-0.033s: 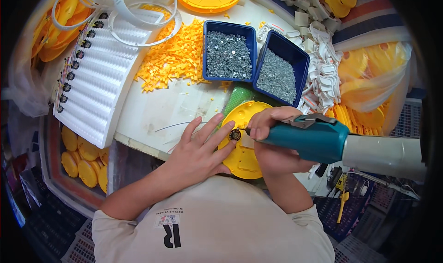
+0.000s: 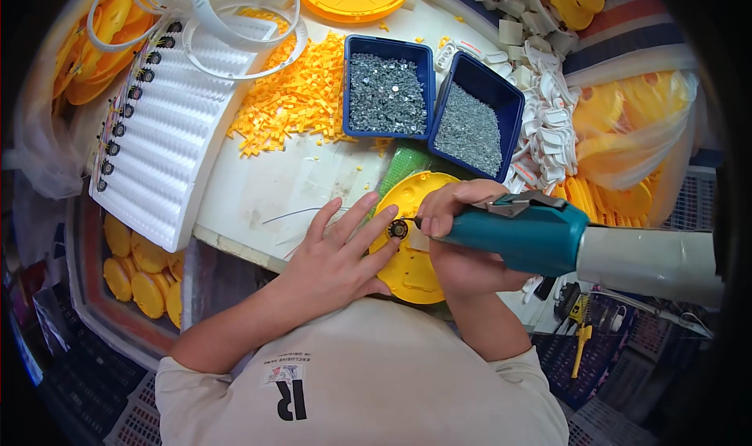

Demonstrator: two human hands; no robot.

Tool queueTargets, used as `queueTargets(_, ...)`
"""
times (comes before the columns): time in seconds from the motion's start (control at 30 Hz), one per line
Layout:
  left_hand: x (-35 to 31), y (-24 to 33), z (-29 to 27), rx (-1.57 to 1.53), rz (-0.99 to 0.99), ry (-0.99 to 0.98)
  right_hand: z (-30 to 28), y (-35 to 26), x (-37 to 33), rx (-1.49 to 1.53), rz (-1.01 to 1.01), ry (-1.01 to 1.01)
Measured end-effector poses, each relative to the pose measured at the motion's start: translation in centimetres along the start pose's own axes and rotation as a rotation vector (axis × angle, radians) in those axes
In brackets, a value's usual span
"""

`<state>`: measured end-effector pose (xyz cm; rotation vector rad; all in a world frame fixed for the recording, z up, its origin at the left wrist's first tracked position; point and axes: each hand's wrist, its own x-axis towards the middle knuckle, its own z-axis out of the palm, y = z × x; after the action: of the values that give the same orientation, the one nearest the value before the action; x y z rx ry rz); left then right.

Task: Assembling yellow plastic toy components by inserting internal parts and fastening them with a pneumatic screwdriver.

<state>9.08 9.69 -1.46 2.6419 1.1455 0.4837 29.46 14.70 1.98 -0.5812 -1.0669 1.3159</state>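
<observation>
A round yellow plastic housing (image 2: 415, 270) lies in front of me at the table's near edge. My left hand (image 2: 333, 254) rests on its left side, fingers spread, the fingertips around a small round black part (image 2: 398, 228) with a metallic centre. My right hand (image 2: 462, 234) is wrapped around a teal electric screwdriver (image 2: 509, 238), held nearly level. Its tip points left and meets the black part's right edge; whether a screw sits there is too small to tell. Part of the housing is hidden under both hands.
Two blue bins, the left one (image 2: 346, 86) and the right one (image 2: 513, 133), hold small metal pieces beyond the housing. Yellow plastic bits (image 2: 294, 93) are heaped left of them. A white ridged tray (image 2: 176, 117) carries a row of black parts. White plastic pieces (image 2: 540, 125) pile up at right.
</observation>
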Motion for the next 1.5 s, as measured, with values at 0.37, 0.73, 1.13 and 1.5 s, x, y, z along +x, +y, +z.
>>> queueTargets(0.37, 1.5, -0.3, -0.2, -0.03, 0.054, -0.013, -0.2, -2.1, 0.8, 0.009, -0.007, 0.005)
queueTargets(0.73, 13.3, -10.5, -3.0, 0.208, -0.083, 0.27, -1.6, -5.6, -1.2, -0.029, -0.112, 0.078)
queueTargets(1.13, 11.3, -7.2, -2.0, -0.259, 0.018, 0.323, -1.4, -5.4, -1.0, 0.066, -0.021, 0.038)
queueTargets(1.5, 5.9, -1.5, 1.6, -0.27, 0.098, 0.385, -0.2, -3.6, -0.6, 0.239, -0.031, -0.007)
